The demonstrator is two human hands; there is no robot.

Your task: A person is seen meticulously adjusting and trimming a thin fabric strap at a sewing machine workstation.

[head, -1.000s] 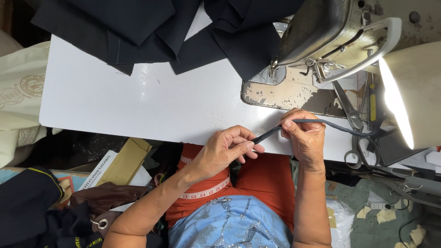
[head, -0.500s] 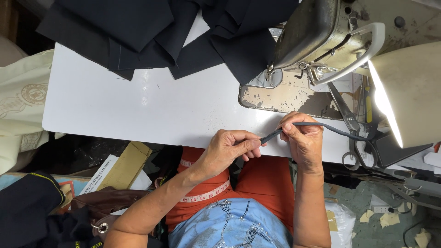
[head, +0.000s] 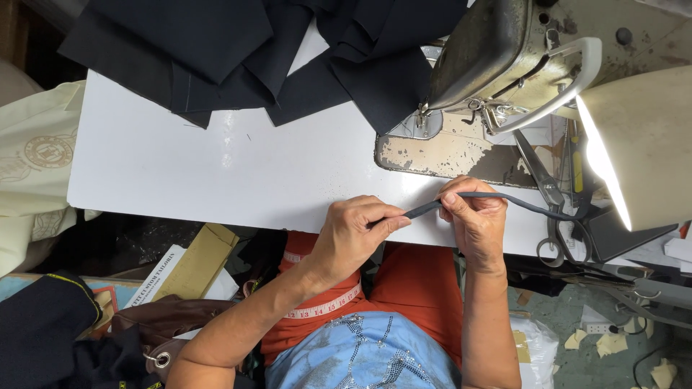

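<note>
Over the white table (head: 216, 173), both hands pinch a dark strip (head: 504, 200).

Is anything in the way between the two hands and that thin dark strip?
Nothing visible is. The left hand and right hand both pinch the thin dark strip directly, over the white table's near edge.

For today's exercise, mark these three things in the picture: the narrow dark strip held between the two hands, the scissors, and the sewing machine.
Narrow dark strip (head: 425, 209), head view, on the stretch between the hands.
Scissors (head: 537, 169), head view, on the blades.
Sewing machine (head: 479, 54), head view, on its metal body.
</note>
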